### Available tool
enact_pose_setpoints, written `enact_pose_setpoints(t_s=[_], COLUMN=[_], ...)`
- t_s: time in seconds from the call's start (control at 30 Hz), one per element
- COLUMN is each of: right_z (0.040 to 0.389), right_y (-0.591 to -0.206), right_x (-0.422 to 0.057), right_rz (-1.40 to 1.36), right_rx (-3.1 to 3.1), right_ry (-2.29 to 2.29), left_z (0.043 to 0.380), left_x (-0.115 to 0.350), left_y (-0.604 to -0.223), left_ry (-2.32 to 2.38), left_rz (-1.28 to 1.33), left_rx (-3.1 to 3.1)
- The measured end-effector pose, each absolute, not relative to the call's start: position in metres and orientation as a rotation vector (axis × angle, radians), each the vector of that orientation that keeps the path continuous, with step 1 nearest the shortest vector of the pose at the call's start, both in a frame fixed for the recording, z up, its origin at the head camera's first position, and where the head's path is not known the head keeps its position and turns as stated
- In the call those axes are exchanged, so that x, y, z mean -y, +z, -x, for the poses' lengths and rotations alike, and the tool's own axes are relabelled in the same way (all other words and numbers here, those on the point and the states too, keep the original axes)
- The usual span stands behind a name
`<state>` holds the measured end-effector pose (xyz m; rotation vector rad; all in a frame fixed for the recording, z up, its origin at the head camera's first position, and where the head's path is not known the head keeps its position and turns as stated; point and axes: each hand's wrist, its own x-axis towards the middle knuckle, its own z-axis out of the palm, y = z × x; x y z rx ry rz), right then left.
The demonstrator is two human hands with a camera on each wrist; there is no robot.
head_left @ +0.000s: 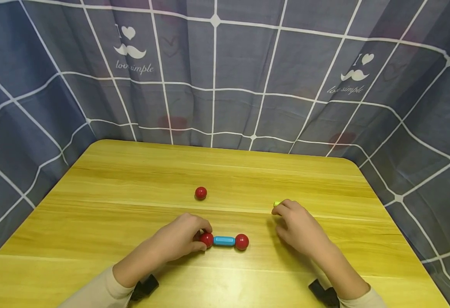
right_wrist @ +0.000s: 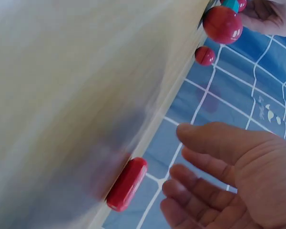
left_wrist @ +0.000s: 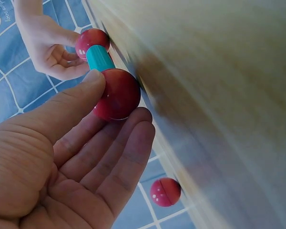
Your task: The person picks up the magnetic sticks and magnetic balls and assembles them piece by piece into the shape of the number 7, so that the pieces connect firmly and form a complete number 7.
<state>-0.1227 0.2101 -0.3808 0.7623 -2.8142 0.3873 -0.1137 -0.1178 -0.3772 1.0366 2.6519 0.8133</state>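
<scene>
My left hand (head_left: 180, 237) pinches a red ball (left_wrist: 120, 94) between thumb and fingers. That ball touches one end of a short blue rod (head_left: 224, 241), and a second red ball (head_left: 242, 242) sits at its other end. The three lie in a row on the table. My right hand (head_left: 297, 226) hovers over the table to the right, thumb and fingers apart and loosely bent, holding nothing. A yellow-green bit (head_left: 276, 204) peeks out past its fingertips. Near that hand in the right wrist view lies a red rod (right_wrist: 127, 184); I cannot tell how the two relate.
A loose red ball (head_left: 201, 193) rests farther back, beyond the left hand. The wooden table (head_left: 132, 171) is bounded at its far side and flanks by a blue-grey checked curtain (head_left: 232, 111). Black straps (head_left: 144, 287) sit at both wrists.
</scene>
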Motion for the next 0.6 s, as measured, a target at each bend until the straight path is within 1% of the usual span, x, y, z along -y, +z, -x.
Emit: enact_pose_setpoints(t_s=[0.23,0.6], right_z=[0.126,0.130], right_y=[-0.381,-0.383], right_x=[-0.217,-0.224], right_rz=[-0.699,-0.678], right_rx=[2.876,2.901], right_ry=[0.324,0.352], left_z=[0.113,0.115], left_x=[0.118,0.116], left_y=[-0.377,-0.378], left_ry=[0.821,0.809], left_rz=[-1.023,-1.028], left_rx=[-2.643,-2.652])
